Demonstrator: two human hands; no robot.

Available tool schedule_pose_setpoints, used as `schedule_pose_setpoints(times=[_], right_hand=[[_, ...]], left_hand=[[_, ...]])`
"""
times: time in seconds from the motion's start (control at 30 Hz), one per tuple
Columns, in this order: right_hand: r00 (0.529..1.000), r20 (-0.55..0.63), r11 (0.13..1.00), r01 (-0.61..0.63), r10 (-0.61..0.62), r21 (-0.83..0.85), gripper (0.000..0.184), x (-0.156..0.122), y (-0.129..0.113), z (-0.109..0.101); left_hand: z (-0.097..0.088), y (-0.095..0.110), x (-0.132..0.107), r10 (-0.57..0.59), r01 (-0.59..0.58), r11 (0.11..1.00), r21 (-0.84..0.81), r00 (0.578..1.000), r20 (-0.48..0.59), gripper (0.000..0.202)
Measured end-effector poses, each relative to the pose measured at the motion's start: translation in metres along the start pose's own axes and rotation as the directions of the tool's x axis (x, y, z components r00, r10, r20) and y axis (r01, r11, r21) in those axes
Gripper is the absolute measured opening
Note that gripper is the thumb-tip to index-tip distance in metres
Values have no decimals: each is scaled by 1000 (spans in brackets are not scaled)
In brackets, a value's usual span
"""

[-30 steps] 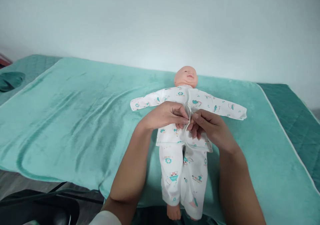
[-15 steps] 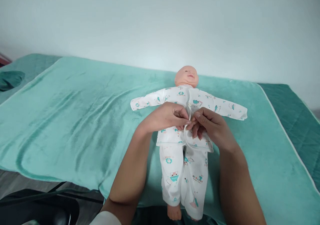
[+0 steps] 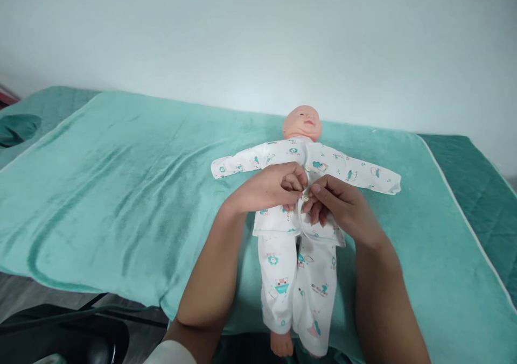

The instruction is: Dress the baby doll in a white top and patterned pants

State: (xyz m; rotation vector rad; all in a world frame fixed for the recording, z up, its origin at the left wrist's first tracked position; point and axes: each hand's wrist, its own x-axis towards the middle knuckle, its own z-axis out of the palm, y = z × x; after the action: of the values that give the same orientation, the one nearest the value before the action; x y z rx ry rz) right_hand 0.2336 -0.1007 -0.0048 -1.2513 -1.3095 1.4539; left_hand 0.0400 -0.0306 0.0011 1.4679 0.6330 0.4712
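Observation:
A baby doll (image 3: 302,123) lies on its back, head toward the wall and arms spread wide. It wears a white printed baby shirt (image 3: 277,223) and matching trousers (image 3: 278,283); one bare foot shows at the bottom. At the shirt's front opening, my left hand (image 3: 283,185) pinches the fabric edge from the left. My right hand (image 3: 337,200) is closed on the opposite edge, its fingertips close to the left ones. Between the two hands a small pale button (image 3: 305,197) shows. The lower front edges below the hands hang slightly apart.
A light green blanket (image 3: 100,191) covers the bed, with soft folds on the left. Darker green quilted bedding (image 3: 472,191) shows at the right end. Behind the bed stands a pale wall (image 3: 258,41). A black chair-like object (image 3: 68,337) is at lower left.
My left fingertips have drawn back slightly to the left and up, and the button now shows between the hands. The doll stays in place.

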Motion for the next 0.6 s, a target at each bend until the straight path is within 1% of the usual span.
schedule_pose_setpoints(times=[0.1,0.23,0.3,0.4,0.43,0.53,0.6], right_hand=[[1000,3,1000,-7,8,-15,33,0,-1,1],[1000,22,1000,-20,20,-18,33,0,-2,1],[1000,20,1000,-6,6,-4,32,-1,-1,0],[999,18,999,30,-30,23,30,-1,0,-3],[999,16,998,45,-45,33,30,-1,0,-4],[995,-20,993,94,-93,73,28,-1,2,-6],[987,-87,985,141,-133,104,26,-1,4,-6]], left_hand=[[0,2,-1,-23,23,999,28,999,22,18],[-2,5,-4,-81,75,996,57,991,106,21],[-4,6,-4,-98,91,994,61,986,135,21],[-7,7,-5,-113,102,991,87,983,144,15],[-8,7,-6,-116,103,990,94,982,146,18],[-10,7,-8,-112,101,992,81,982,153,30],[-11,5,-9,-77,73,997,38,988,131,33]])
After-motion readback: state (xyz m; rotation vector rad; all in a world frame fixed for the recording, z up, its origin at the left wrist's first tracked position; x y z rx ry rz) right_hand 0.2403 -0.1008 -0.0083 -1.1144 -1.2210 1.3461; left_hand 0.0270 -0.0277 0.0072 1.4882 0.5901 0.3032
